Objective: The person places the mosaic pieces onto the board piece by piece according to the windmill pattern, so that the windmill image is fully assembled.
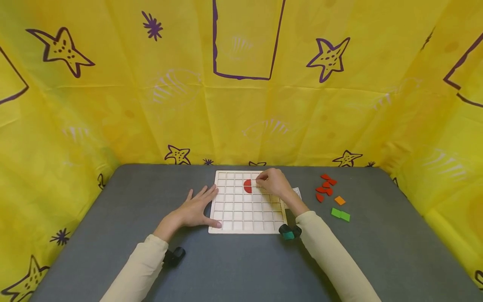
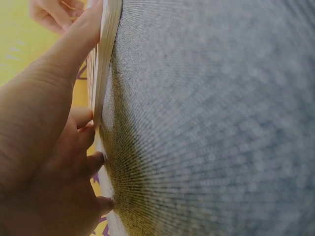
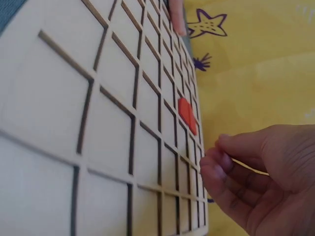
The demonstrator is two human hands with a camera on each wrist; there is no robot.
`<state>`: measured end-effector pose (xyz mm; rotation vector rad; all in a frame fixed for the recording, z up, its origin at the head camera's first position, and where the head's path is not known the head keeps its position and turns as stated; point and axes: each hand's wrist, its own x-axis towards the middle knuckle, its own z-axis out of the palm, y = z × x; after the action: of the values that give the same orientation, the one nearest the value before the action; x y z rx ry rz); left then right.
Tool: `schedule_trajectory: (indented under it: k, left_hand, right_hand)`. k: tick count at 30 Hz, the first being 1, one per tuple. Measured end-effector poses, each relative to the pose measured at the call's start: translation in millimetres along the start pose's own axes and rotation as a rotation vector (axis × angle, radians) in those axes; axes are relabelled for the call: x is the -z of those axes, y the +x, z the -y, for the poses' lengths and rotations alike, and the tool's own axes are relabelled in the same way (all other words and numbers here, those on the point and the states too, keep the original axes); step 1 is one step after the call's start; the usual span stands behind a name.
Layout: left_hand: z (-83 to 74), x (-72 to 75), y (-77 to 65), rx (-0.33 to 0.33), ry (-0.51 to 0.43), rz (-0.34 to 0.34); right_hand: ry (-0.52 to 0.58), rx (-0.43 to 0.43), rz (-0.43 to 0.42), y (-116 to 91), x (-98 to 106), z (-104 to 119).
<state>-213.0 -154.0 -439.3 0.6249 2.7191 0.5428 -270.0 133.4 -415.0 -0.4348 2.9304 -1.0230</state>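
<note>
A pale wooden grid board (image 1: 229,231) lies on the table, its square cells framed by thin raised strips. Two red quarter-round pieces (image 1: 247,186) sit in adjoining cells near the far side, together making a half disc. My left hand (image 1: 194,209) is spread along the board's left edge, thumb on the near corner and fingertips at the side. Over the far right cells, just right of the red pieces, is my right hand (image 1: 274,182). Its thumb and fingertips come together in the right wrist view; I cannot tell whether a small piece is between them.
Right of the board lie several loose red pieces (image 1: 326,185), an orange square (image 1: 340,200) and two green squares (image 1: 341,214). A white card (image 1: 297,192) shows partly beside the right forearm. Yellow patterned cloth (image 1: 234,117) hangs behind the grey table (image 1: 226,268).
</note>
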Motion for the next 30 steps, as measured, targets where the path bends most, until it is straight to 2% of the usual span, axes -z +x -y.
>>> schedule_trajectory:
  k: [10,15,23,30]
  left_hand:
    - [1.9,1.0,-1.0,0.007,-0.007,0.001]
    - [2.4,1.0,-0.7,-0.008,-0.010,0.001]
    - [1.5,1.0,0.6,-0.002,-0.004,0.010]
    - [1.0,1.2,0.3,0.000,-0.007,0.007]
  right_hand:
    - [0.072,-0.041,0.026,-14.2,37.3,-18.8]
    - [0.051,-0.039,0.022,-20.4,48.5,-31.8]
    - [-0.023,0.045,-0.006,-35.2,56.9,-60.2]
    - [-0.041,0.124,0.030,-45.9,74.6,-77.1]
